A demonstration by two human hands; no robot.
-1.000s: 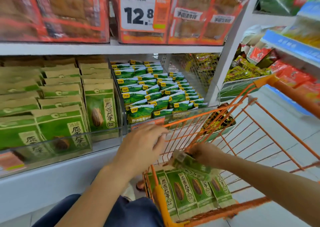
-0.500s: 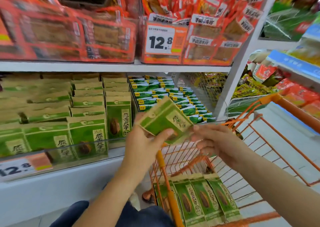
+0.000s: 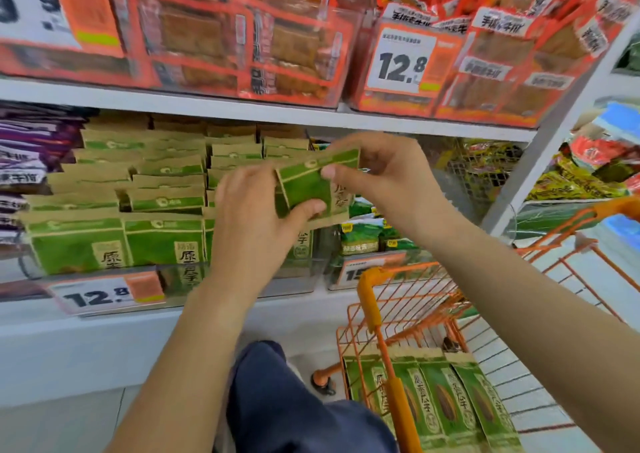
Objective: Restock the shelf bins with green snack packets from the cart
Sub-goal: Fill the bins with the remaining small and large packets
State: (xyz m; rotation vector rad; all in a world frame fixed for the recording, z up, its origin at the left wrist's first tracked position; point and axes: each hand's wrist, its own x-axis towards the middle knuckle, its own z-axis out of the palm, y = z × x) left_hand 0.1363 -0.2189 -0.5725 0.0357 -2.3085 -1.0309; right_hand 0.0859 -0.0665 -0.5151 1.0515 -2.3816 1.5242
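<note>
Left hand: the left hand (image 3: 256,217) is being kept curled on the green packet (image 3: 306,189), thumb pressed on its lower front, fingers hidden behind.
Right hand: the right hand (image 3: 384,175) is being closed on the packet's upper right edge, thumb laid across the pale top band.
Packet: the packet is being held by both hands, tilted, in front of the shelf bin (image 3: 166,210) rather than over the cart (image 3: 391,317).
Just changed: half a second ago the packet was being passed at the cart's rim; a second ago it was being lifted out of the cart. Now it is being raised to bin height.
Bin: rows of matching green packets are being shown upright, with the nearest column partly hidden behind the hands.
Cart stock: four or so more packets (image 3: 446,404) are being left lying in the cart.
Meaning: one packet is judged about to be slotted in; restocking is far from finished.
</note>
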